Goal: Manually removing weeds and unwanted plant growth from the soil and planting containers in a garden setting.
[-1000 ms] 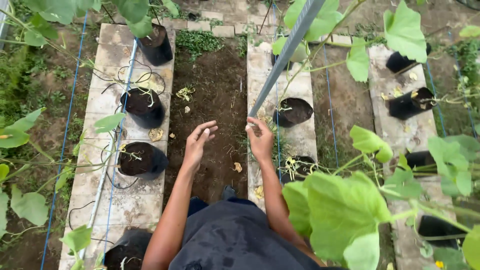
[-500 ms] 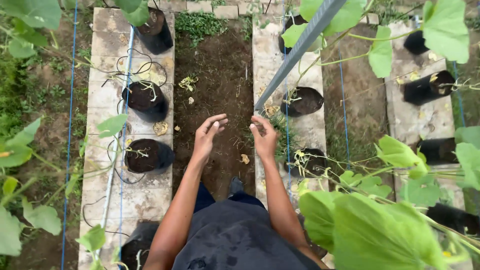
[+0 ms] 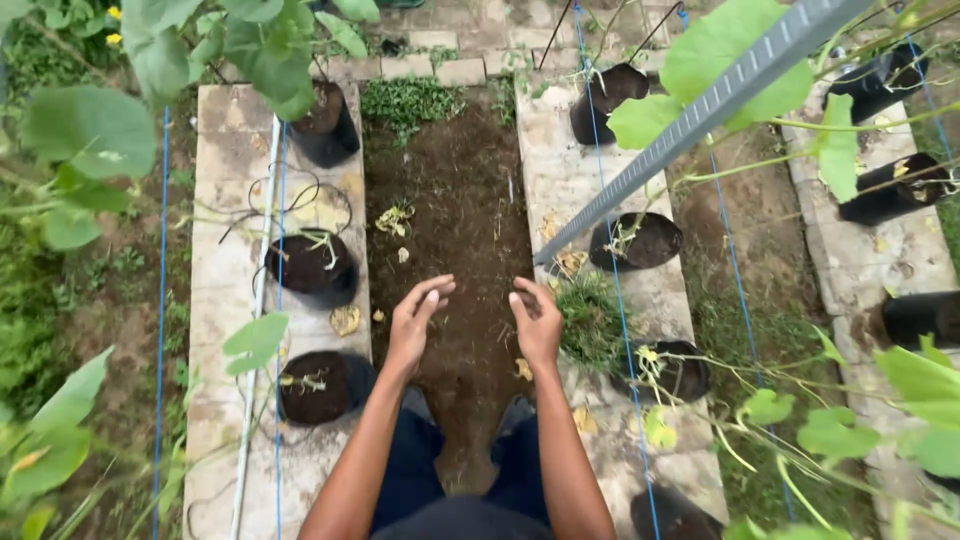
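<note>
Both hands are raised over the strip of bare soil (image 3: 455, 230) that runs between two pale concrete slabs. Left hand (image 3: 415, 322): fingers loosely curled, spread, holding nothing. Right hand (image 3: 537, 320): same posture, fingers bent inward, empty. The palms face each other, near but apart, with a gap of dark earth showing between them.

Left slab (image 3: 225, 200): three black grow bags in a row, the middle bag (image 3: 310, 268) just left of the left hand, with thin black tubing looped around it and a white pipe (image 3: 262, 300) running near to far. Right slab (image 3: 565, 180): a tuft of grass (image 3: 590, 318) just beside the right hand, and a black bag (image 3: 640, 240) farther off. A grey metal bar (image 3: 700, 110) slants from the far right down toward that bag. Blue strings (image 3: 162, 300) hang vertically. Broad green leaves crowd the edges.
</note>
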